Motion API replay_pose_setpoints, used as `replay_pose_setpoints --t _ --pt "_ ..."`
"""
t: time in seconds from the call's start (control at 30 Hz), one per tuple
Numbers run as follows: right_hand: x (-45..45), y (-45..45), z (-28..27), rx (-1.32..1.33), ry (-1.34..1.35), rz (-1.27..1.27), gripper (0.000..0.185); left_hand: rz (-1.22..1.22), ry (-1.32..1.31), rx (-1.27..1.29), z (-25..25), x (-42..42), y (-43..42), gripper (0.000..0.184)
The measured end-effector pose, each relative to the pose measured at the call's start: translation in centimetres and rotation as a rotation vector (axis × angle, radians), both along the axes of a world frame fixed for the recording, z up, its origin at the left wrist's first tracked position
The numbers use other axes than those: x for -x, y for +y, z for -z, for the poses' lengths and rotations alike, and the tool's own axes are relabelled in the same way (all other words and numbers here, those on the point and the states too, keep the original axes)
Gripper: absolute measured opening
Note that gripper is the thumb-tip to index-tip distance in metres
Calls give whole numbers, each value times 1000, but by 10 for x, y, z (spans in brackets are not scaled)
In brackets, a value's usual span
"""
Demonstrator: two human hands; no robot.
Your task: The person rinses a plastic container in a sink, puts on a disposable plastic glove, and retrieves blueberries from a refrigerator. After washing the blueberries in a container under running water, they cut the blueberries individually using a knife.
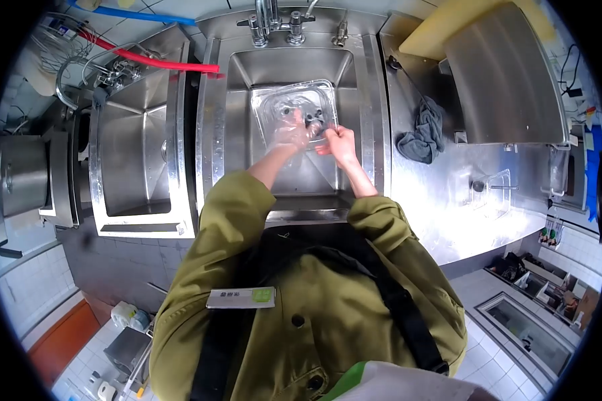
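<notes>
A clear plastic container stands in the steel sink, with water and several small dark pieces in it. My left hand is inside the container, near the dark pieces. Motion smears its fingers, so what they hold, if anything, does not show. At the container's near right corner, my right hand has its fingers closed on the rim.
Taps rise behind the sink, and a red hose reaches over its left edge. A second sink lies to the left. On the right counter are a grey cloth, a clear lid and a large steel box.
</notes>
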State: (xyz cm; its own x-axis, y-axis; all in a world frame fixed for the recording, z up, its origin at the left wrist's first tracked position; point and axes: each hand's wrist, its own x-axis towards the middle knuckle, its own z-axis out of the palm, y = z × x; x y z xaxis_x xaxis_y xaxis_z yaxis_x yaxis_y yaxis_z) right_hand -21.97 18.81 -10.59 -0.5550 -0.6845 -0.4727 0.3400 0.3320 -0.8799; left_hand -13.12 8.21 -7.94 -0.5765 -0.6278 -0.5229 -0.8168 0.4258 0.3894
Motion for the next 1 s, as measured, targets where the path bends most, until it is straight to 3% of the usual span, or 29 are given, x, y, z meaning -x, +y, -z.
replay_pose_setpoints --t 0.13,0.17,0.4,0.43,0.53,0.57,0.67,0.7,0.83,0.93,1.0 --pt "0 17 3 28 23 25 22 135 53 7 10 5 12 57" --pt "-1 19 -2 30 13 33 22 90 160 49 12 7 16 42" --pt "0 28 -9 75 -51 103 28 186 272 142 -10 13 17 29" --pt "1 28 -12 75 -75 118 29 219 594 202 9 7 10 30" --pt "3 26 -9 71 -34 60 29 354 485 888 3 1 -3 29" --pt "2 24 -12 97 -20 57 28 297 467 801 4 1 -5 34" --pt "-6 16 -11 127 79 140 22 68 73 71 -28 16 -2 55" --pt "-6 16 -10 127 73 127 23 57 104 24 -25 18 3 60" --pt "-3 17 -11 116 65 87 27 53 269 -9 -12 25 14 49" --pt "-1 24 -7 77 95 80 27 36 287 9 -4 35 19 40" --pt "0 25 -5 73 76 106 28 174 183 55 -6 38 18 34"
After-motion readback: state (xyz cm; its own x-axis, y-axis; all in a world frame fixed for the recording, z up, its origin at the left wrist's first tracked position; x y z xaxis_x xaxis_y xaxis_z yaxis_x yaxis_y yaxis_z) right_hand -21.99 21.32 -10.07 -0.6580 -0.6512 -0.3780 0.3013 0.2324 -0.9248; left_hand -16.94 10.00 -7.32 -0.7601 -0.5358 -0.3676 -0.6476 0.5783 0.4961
